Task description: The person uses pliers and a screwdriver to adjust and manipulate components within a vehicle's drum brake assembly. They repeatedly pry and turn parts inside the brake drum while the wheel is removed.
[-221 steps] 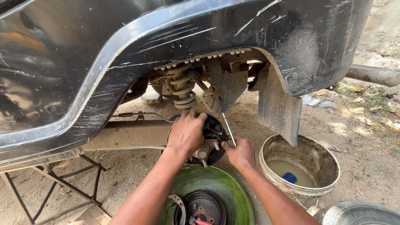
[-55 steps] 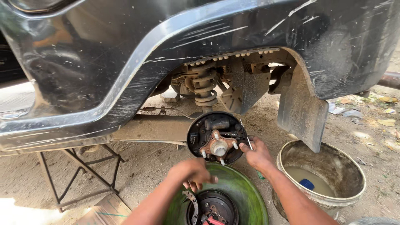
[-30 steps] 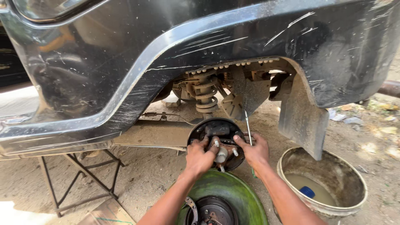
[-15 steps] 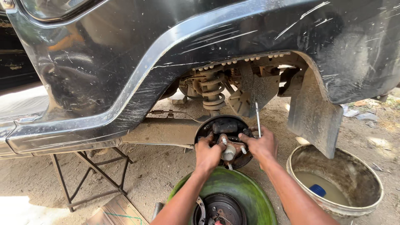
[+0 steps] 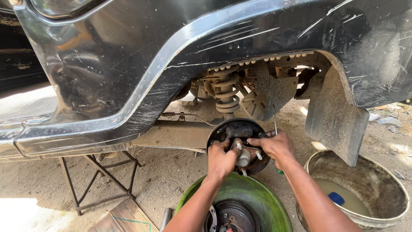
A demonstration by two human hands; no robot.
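The wheel and drum are already off; the drum [image 5: 231, 215] is lying in the green basin [image 5: 266, 193]; the left hand [image 5: 222, 159] is gripping the bare hub [image 5: 242, 148]; the right hand [image 5: 277, 146] is closing around a thin tool [image 5: 275, 122]; reassembly is remaining.

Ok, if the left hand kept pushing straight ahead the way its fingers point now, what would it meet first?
The left hand is already at the wheel hub, fingers toward its left side. Going straight on, it would likely press into the round brake backing plate behind the hub, though depth there is hard to judge.
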